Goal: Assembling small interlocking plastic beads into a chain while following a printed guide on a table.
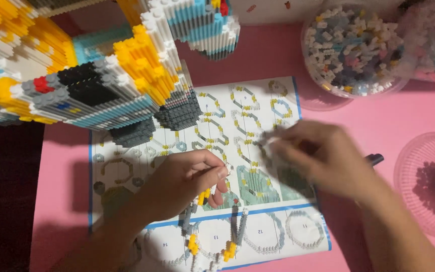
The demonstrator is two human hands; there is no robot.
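Model (pixel 91 75): big block build, upper left of frame.
Sheet (pixel 278 151): centre, under both hands.
Ring (pixel 212 242): grey-yellow chain, lower centre, running down from left hand.
Left hand (pixel 182 184): pinching ring's top.
Right hand (pixel 323 156): blurred, right of ring; grip unclear.

The large brick model (pixel 91 75) overhung the upper left of the instruction sheet (pixel 273 106), closing off that side. A tub of loose bricks (pixel 353 45) blocked the upper right, and a clear lid (pixel 419 176) stood at the right edge. Between them the pink table (pixel 373 126) lay open. A black pen (pixel 374 159) and a grey-and-yellow brick ring (pixel 212 247) cluttered the sheet's lower part, where the left hand (pixel 187 181) and right hand (pixel 318 156) filled the middle.
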